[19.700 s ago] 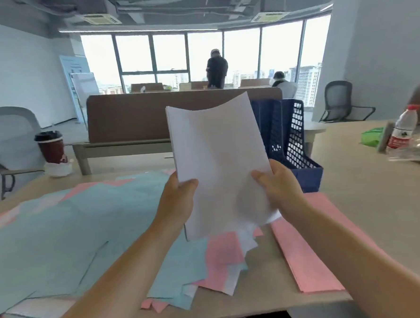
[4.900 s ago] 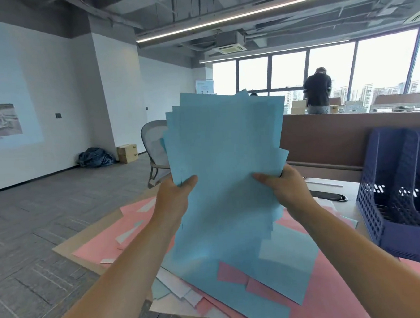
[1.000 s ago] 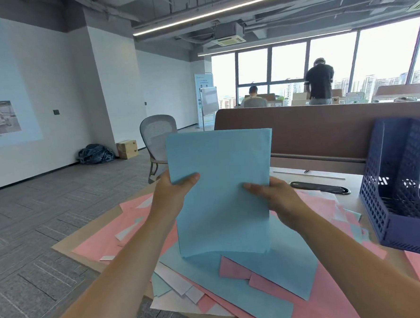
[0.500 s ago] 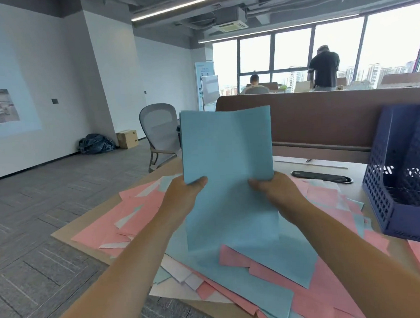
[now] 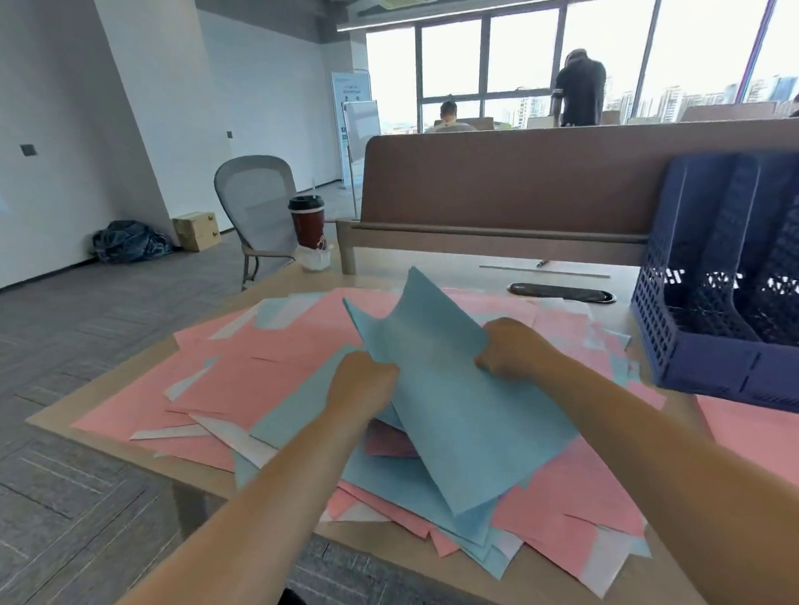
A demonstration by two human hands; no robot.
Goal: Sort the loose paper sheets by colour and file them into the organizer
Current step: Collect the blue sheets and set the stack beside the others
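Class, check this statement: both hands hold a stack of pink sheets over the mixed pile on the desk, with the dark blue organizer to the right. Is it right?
Not quite. The head view shows the left hand and right hand holding a blue stack, not a pink one, over the mixed pile, with the dark blue organizer to the right.

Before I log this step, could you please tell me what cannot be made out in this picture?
Head view, the blue stack: sheet count unclear; edges merge, and the left hand and right hand cover parts.
Head view, the organizer: right part cut off by the frame edge, so its contents there are unknown.
Head view, the loose sheets: those beneath the blue stack and forearms are hidden.
Head view, the poster: print too small.
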